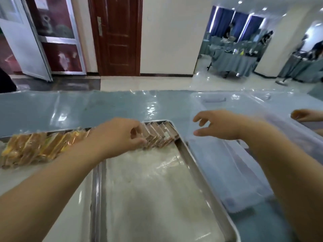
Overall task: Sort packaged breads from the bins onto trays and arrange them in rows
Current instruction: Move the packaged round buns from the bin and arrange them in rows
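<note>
Now left hand (120,135) gripping bread packs (158,135); right hand (222,124) spread.

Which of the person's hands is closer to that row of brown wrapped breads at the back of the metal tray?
Left. The left hand is touching the row of brown breads at its left end; the right hand hovers open, off to the right, above the clear bin.

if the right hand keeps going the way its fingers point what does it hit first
Probably the row of brown packaged breads at the far end of the metal tray; the right hand points left toward them, though depth is unclear.
</note>
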The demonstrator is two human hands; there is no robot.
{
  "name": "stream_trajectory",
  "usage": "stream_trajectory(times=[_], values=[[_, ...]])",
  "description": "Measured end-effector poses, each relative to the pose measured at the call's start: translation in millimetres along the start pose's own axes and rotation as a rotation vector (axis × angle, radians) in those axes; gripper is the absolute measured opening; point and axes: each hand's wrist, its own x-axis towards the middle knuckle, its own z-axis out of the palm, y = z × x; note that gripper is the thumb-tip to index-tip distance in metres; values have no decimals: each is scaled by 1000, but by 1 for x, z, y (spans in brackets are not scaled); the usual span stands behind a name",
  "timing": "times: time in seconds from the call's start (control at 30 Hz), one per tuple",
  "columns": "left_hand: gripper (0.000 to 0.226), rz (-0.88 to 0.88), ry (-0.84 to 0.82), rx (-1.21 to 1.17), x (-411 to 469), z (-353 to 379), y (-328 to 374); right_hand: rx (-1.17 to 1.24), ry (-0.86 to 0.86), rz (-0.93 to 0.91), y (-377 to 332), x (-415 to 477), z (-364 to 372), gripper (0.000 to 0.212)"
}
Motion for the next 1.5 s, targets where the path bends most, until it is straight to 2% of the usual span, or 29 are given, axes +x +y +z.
stream_trajectory(times=[0.3, 0.53, 0.67, 0.83, 0.93, 1.03, 1.13, 1.23, 1.3, 1.43, 1.5], values=[[18, 80, 59, -87, 89, 54, 116, 31, 28, 43, 163, 25, -25, 50], [30, 200, 97, -74, 154, 97, 194, -82, -165, 75, 258, 79, 12, 52], [31, 213, -23, 70, 184, 112, 216, -199, -329, 73, 287, 111, 51, 49], [36, 134, -222, 226, 210, 124, 221, -352, -483, 68, 313, 140, 108, 54], [33, 162, -214, 226, 213, 127, 219, -302, -482, 137, 314, 146, 126, 60], [32, 171, -162, 138, 208, 125, 216, -298, -539, 94, 310, 145, 143, 64], [31, 195, -105, 74, 204, 124, 214, -335, -453, 25, 304, 142, 157, 64], [33, 199, -77, 32, 202, 125, 213, -106, -334, 34, 300, 143, 158, 86], [34, 201, -67, 18, 202, 125, 213, -52, -333, 62, 295, 143, 157, 94], [34, 201, -63, 24, 201, 127, 212, -29, -413, 129, 296, 143, 168, 78], [33, 197, -59, 31, 201, 127, 212, 58, -334, 137, 297, 150, 163, 63]])
